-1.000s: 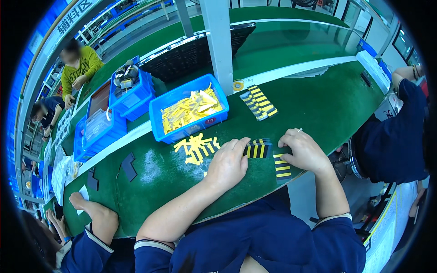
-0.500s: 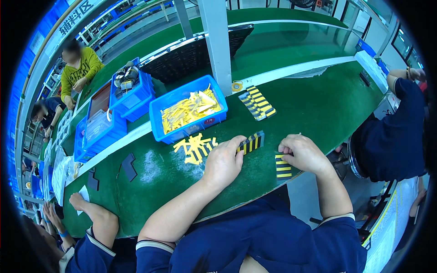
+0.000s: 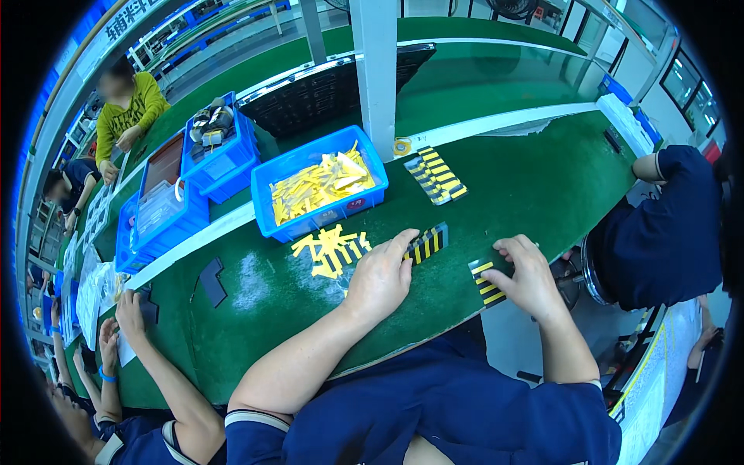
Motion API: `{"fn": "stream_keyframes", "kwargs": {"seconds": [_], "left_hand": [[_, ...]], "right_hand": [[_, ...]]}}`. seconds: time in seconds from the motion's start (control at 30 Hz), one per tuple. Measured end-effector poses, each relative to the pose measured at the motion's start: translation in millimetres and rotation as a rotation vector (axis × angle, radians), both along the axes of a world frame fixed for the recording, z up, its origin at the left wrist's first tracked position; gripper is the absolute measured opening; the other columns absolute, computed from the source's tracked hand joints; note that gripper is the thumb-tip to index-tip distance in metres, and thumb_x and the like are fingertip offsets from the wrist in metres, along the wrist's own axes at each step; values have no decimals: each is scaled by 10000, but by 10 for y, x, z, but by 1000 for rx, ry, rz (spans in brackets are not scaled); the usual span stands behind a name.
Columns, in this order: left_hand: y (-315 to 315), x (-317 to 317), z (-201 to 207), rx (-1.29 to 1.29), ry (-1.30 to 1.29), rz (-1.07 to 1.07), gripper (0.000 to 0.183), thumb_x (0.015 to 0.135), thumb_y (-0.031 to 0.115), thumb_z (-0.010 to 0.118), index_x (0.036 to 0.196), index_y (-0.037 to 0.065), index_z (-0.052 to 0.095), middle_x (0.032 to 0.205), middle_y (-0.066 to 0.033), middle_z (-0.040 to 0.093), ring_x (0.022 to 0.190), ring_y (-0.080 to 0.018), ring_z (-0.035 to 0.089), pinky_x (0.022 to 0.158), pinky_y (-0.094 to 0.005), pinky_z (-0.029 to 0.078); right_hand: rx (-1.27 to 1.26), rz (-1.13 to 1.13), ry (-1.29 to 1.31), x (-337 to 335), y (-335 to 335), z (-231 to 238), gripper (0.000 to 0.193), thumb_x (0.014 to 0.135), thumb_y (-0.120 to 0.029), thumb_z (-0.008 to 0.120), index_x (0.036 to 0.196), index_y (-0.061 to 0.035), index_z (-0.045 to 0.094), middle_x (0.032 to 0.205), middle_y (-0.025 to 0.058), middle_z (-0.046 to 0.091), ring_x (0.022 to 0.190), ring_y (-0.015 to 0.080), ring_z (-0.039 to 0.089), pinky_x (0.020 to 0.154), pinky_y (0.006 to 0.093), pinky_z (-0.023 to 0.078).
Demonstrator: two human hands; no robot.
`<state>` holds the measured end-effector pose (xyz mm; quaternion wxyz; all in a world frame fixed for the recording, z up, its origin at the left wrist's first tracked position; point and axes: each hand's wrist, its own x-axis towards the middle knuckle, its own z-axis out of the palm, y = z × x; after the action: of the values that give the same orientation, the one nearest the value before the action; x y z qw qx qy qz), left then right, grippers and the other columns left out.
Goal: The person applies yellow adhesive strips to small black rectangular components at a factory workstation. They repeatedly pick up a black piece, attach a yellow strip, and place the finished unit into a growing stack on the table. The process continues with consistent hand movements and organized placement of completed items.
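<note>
On the green tabletop my left hand (image 3: 380,273) grips the left end of a black-and-yellow striped piece (image 3: 429,244), its fingers covering that end. My right hand (image 3: 529,277) is by a second striped piece (image 3: 487,282) near the table's front edge. Its thumb lies at that piece's right side, while the forefinger is raised apart from it. Just left of my left hand, loose yellow strips (image 3: 329,246) lie in a small heap. Several more striped pieces (image 3: 438,176) lie overlapped farther back.
A blue bin (image 3: 319,219) full of yellow pieces stands behind the heap. Other blue bins (image 3: 221,161) are to its left, beside a white post (image 3: 375,85). Dark flat parts (image 3: 211,282) lie leftward. A co-worker's hand (image 3: 129,311) is at the left; another person (image 3: 659,232) sits right.
My right thumb and forefinger have spread apart, and the striped piece beside them has turned slightly. My left hand stays nearly in place. The co-worker at left has moved their hands.
</note>
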<state>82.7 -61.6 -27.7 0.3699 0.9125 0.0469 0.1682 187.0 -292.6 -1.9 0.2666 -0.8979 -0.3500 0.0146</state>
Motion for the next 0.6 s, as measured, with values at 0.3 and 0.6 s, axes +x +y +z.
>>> {"fn": "stream_keyframes", "kwargs": {"seconds": [0.3, 0.6], "left_hand": [[-58, 42, -52, -17, -37, -95, 392, 804, 25, 612, 1186, 68, 535, 1040, -182, 633, 949, -344, 619, 827, -414, 499], [1, 89, -85, -36, -80, -138, 310, 807, 26, 594, 1114, 62, 588, 1053, -155, 633, 988, -332, 600, 839, -396, 492]], "right_hand": [[42, -414, -88, -367, -396, -308, 561, 646, -197, 816, 1075, 16, 522, 829, 124, 583, 718, 246, 593, 632, 346, 475], [612, -296, 229, -341, -414, -440, 231, 745, 13, 695, 959, 27, 612, 719, 38, 625, 652, 106, 588, 577, 249, 474]]}}
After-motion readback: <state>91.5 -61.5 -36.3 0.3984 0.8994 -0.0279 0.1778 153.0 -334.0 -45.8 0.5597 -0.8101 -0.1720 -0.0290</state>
